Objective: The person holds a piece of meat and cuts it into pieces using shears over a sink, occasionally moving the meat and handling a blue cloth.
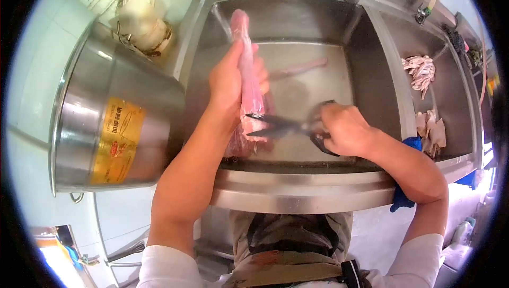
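Observation:
My left hand [225, 84] is wrapped round a long pink piece of meat [248, 78], holding it up lengthwise over the steel sink [307, 15]. The fingers of my right hand [344, 129] grip dark-bladed scissors [283, 125]. Their blades are parted and point left, with the meat's pale lower end between them. Below that end, more reddish meat [237, 146] lies in the near left corner of the sink, partly hidden by my left forearm. Another long, thin piece [299, 69] rests on the sink floor beyond the scissors.
To the left stands a big steel pot [79, 123] with a yellow label. The basin on the right [450, 102] holds pale strips [420, 73] and flatter pieces [433, 131]. A blue cloth [403, 198] hangs over the front edge by my right forearm. A tap [422, 15] is at the back right.

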`<state>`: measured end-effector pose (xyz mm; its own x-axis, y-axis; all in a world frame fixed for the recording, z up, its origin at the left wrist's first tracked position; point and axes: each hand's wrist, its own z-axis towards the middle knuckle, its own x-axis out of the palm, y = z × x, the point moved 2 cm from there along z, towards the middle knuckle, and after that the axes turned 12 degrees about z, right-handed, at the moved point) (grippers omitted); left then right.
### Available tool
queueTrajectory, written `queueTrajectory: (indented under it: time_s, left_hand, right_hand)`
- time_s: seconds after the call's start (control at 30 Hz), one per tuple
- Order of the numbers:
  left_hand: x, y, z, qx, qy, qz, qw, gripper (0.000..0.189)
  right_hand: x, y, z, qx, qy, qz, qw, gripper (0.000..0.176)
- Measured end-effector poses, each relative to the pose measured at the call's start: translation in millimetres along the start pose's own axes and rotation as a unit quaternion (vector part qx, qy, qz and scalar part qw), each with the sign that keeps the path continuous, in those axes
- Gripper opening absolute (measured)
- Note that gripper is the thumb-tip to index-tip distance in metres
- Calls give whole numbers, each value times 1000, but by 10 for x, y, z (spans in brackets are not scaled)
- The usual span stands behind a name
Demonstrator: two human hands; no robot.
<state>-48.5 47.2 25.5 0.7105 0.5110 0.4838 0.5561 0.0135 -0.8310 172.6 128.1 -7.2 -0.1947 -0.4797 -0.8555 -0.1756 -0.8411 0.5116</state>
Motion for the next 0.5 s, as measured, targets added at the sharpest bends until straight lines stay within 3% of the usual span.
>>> queueTrajectory:
  time_s: [0.07,0.33,0.5]
  left_hand:
    - [9,2,-4,11,27,-5,1000,33]
    - [-61,1,-1,12,-40,-2,999,28]
    - [-120,-55,38,17,-19,-25,999,27]
  right_hand:
    - [10,3,-9,-27,-12,-25,999,26]
    - [222,-63,-42,-52,-24,-55,997,17]
    - [214,-134,-17,-32,-21,30,999,18]
